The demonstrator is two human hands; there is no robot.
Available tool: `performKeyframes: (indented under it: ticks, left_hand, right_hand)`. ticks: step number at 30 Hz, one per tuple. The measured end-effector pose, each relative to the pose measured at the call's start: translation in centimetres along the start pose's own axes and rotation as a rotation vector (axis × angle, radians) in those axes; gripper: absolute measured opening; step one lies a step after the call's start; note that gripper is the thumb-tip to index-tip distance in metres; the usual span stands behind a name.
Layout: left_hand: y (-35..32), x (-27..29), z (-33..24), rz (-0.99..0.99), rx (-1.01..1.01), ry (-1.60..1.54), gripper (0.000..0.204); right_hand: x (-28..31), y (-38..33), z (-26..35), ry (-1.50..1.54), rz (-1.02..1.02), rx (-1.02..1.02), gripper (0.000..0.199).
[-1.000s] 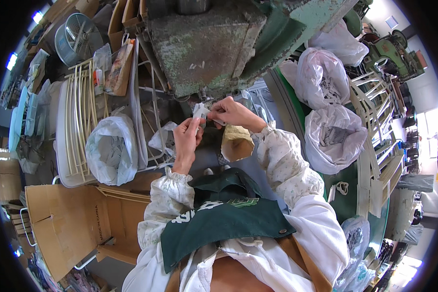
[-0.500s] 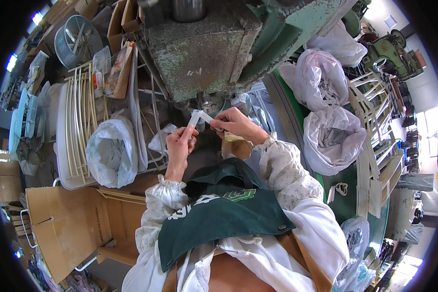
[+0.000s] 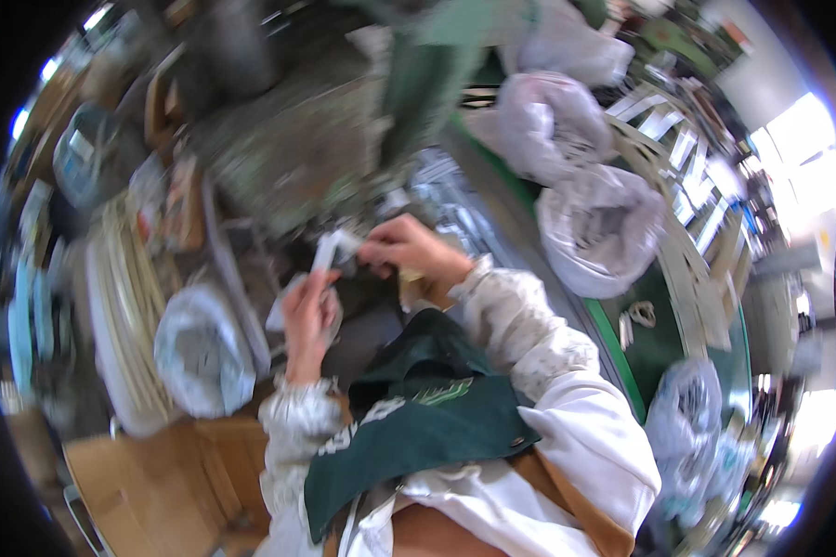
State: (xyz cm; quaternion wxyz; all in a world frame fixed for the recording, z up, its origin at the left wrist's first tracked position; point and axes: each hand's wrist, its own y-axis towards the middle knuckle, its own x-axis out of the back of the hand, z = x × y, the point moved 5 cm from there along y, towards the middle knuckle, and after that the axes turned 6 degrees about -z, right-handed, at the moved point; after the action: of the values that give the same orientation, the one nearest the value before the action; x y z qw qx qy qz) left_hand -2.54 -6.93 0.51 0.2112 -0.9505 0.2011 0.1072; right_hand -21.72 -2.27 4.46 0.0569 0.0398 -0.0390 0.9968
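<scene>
The picture is motion-blurred. My left hand (image 3: 308, 311) and my right hand (image 3: 407, 249) are raised in front of me and both pinch a small white strip-like piece (image 3: 330, 249) between their fingertips. The left hand holds its lower end, the right hand its upper right end. Just behind the right wrist stands a tan cup-shaped thing (image 3: 416, 286), partly hidden. A grey-green machine body (image 3: 297, 153) rises just beyond the hands. My white sleeves and a dark green apron (image 3: 418, 427) fill the lower middle.
A clear bag of white pieces (image 3: 200, 357) lies at my left beside a stack of pale rings (image 3: 121, 316). Two bulging clear bags (image 3: 604, 227) sit at the right along a green edge (image 3: 613, 334). A wooden surface (image 3: 149, 483) lies at the lower left.
My head has swung, blurring the view and shifting everything down and left. Both hands stay on the white piece and have lifted slightly closer to the machine.
</scene>
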Motion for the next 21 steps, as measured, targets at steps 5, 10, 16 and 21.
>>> performKeyframes:
  ticks: [5,10,16,21]
  left_hand:
    - [-4.0,3.7,3.6,0.037,0.055,-0.086,0.043]
    - [-5.3,2.4,7.6,0.048,0.257,-0.080,0.038]
    - [-5.0,1.4,8.7,0.044,0.306,-0.045,0.033]
    - [-4.6,-1.1,11.2,0.060,0.382,-0.030,0.028]
  right_hand:
    - [8.1,-4.1,-3.5,0.371,-0.680,-0.136,0.024]
    - [30.9,-8.5,-7.2,0.118,-1.312,0.012,0.034]
    - [41.3,-16.9,-9.2,-0.528,-1.293,-0.384,0.026]
    - [43.5,-23.1,-19.9,-0.927,-1.173,-0.671,0.051]
